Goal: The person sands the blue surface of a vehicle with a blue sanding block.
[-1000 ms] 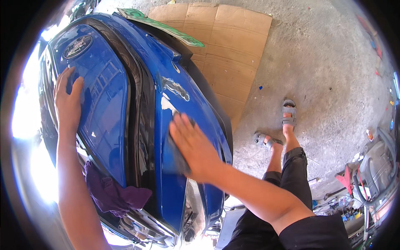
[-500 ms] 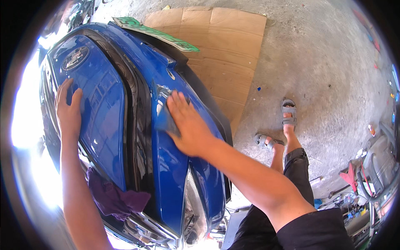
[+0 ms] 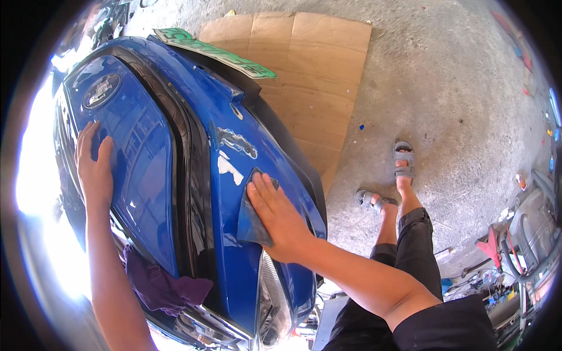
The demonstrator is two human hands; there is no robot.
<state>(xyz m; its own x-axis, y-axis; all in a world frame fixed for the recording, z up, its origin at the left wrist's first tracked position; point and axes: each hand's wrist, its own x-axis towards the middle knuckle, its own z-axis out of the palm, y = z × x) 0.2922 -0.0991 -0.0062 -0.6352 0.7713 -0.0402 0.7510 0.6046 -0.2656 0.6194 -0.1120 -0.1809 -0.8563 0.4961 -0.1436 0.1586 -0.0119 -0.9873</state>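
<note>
A dark grey sheet of sandpaper (image 3: pixel 250 219) lies under my right hand (image 3: pixel 278 219), pressed flat against the blue bumper (image 3: pixel 231 269) of a vehicle. Just beyond my fingertips the paint shows a white bare patch (image 3: pixel 228 168) and a grey scraped mark (image 3: pixel 237 142). My left hand (image 3: pixel 95 172) rests with thumb and fingers apart on the glossy blue front panel (image 3: pixel 140 152), below its oval emblem (image 3: pixel 102 91). A purple cloth (image 3: pixel 161 286) hangs near my left forearm, and a clear headlight (image 3: pixel 272 304) sits below my right hand.
A green and white number plate (image 3: pixel 216 54) juts from the far side of the bumper. Flat brown cardboard (image 3: pixel 328 64) covers part of the concrete floor (image 3: pixel 433 76). My sandalled feet (image 3: pixel 404 161) stand to the right. Assorted parts and tools (image 3: pixel 497 292) crowd the lower right.
My right hand has slid with the sandpaper down the bumper, toward the headlight, uncovering the scraped mark and white patch. My left hand stays on the panel.
</note>
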